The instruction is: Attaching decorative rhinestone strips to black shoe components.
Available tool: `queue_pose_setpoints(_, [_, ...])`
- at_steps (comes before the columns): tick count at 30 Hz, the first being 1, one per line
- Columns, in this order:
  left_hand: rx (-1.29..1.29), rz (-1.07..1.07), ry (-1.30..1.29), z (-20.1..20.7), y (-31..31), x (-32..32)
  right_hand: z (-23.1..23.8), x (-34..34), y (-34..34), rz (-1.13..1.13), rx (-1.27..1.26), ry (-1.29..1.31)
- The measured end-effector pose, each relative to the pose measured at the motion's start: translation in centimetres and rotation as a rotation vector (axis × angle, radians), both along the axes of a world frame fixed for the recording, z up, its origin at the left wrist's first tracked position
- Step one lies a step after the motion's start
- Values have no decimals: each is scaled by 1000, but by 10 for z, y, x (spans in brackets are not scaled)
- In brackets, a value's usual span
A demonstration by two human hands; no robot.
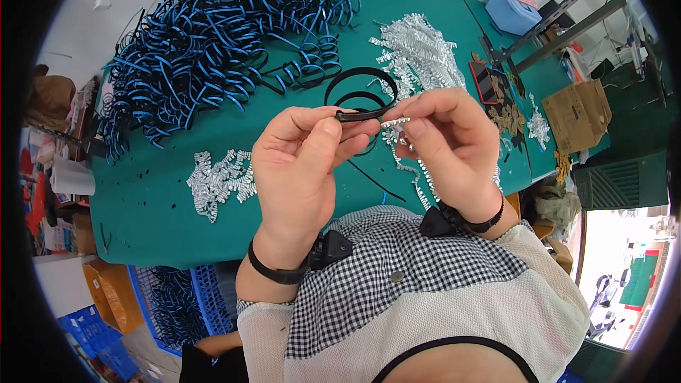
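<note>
My left hand (296, 170) pinches the end of a curled black strip (345, 116) between thumb and fingers, above the green table. Loops of that strip rise behind my fingertips. My right hand (460, 152) is closed on a crinkled silver strip (396, 123), its thumb pressed against it. The right fingertips also meet the black strip, and the two strips are close together between my hands. More of the silver strip dangles below my right hand. Whether the strips are joined is hidden by my fingers.
A large heap of curled black-and-blue strips (213, 50) covers the far left of the green table (156, 230). Silver strips lie in a far heap (420, 50) and a smaller left pile (216, 183). A cardboard box (578, 117) and blue container (512, 10) stand right; a blue crate (213, 298) sits below left.
</note>
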State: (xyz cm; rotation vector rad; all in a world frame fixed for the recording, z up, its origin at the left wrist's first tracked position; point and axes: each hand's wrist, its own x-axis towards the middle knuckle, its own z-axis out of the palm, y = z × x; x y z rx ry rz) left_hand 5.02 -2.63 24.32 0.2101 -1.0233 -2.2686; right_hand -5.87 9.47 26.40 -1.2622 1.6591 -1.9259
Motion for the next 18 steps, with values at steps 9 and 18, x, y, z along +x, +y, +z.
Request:
queue_pose_setpoints(9, [0, 127, 27, 5, -7, 5, 5, -24, 10, -152, 9, -129])
queue_pose_setpoints(18, [-52, 95, 86, 3, 4, -8, 19, -12, -14, 118, 10, 338])
